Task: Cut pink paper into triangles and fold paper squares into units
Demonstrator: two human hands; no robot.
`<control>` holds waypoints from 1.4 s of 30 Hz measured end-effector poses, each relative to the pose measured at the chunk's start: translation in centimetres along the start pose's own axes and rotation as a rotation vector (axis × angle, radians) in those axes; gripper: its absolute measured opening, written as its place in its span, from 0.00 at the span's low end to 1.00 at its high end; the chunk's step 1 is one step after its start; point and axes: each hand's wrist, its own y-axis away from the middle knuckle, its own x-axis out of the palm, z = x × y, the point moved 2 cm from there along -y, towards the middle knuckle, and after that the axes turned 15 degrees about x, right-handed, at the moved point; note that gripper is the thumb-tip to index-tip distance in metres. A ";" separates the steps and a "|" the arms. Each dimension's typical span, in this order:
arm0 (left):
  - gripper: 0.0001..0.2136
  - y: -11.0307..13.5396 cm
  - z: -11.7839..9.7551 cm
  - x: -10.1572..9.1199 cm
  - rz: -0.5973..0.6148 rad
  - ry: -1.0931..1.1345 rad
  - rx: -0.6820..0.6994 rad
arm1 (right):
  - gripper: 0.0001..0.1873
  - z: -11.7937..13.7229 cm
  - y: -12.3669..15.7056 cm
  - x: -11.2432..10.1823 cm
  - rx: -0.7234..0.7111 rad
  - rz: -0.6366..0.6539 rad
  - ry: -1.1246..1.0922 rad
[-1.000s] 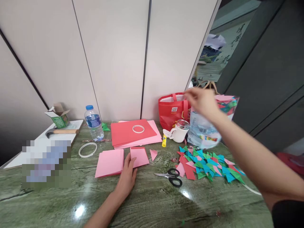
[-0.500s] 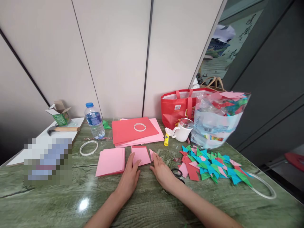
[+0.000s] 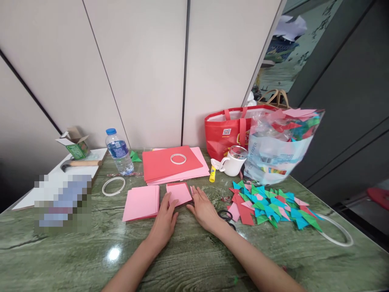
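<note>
Pink square paper sheets (image 3: pixel 178 194) with red showing along the far edge lay in a small stack on the green marbled table (image 3: pixel 182 261), between the person's two hands. The left hand (image 3: pixel 164 221) had its fingers gently curved and the thumb apart, the fingertips at the stack's near left corner; no clear pinch showed. The right hand (image 3: pixel 205 210) lay palm down, fingers close together and thumb held off, over a small pink paper triangle that it mostly hid.

A second earlier the right hand had been raised by the bags at the far right; now it was down at the paper, so both hands were at work around the small stack. Over the last half second, the triangle appeared to have come nearer the stack's right edge.

Just right of the right hand lay black-handled scissors (image 3: pixel 224 214), partly covered by the arm, then a heap of folded green, blue, pink and red paper pieces (image 3: pixel 269 205). Left of the left hand sat a larger pink square paper stack (image 3: pixel 140 202). Farther off were a yellow glue stick (image 3: pixel 212 175), a white lidded mug (image 3: pixel 234 166) and large red sheets (image 3: pixel 165 164).
</note>
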 end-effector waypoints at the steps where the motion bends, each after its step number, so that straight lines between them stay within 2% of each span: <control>1: 0.18 0.0 0.1 0.1 -0.004 0.004 -0.005 | 0.27 -0.1 0.1 0.3 0.009 0.009 -0.007; 6: 0.20 0.1 0.2 0.0 -0.048 0.049 -0.070 | 0.29 -0.8 -0.2 0.4 0.083 0.052 0.022; 13: 0.26 -0.4 0.0 -0.4 -0.037 0.092 -0.160 | 0.26 -2.4 -1.7 -1.1 0.141 0.058 0.166; 18: 0.31 -0.9 -0.2 -0.3 -0.052 0.102 -0.186 | 0.22 0.8 -2.2 -2.7 -0.037 -0.018 0.098; 21: 0.31 -0.9 -0.1 -0.4 -0.051 0.121 -0.204 | 0.22 2.9 -2.3 -2.9 -0.161 0.013 0.055; 24: 0.31 -0.8 0.2 -0.6 -0.072 0.121 -0.250 | 0.20 3.5 -2.1 -2.4 -0.201 0.073 0.085; 30: 0.32 -0.7 0.9 -0.8 -0.100 0.088 -0.273 | 0.19 2.5 -1.6 -1.3 -0.168 0.092 0.128; 35: 0.36 -0.7 1.1 -1.5 -0.095 0.017 -0.236 | 0.31 1.3 -1.4 -1.4 -0.145 0.060 0.075; 40: 0.26 -0.8 0.6 -1.5 -0.003 0.007 -0.132 | 0.33 -0.4 -2.0 -2.0 -0.045 -0.024 0.102; 42: 0.23 -0.8 0.6 -1.2 -0.006 -0.005 -0.115 | 0.31 -0.4 -2.0 -2.1 -0.065 -0.041 0.118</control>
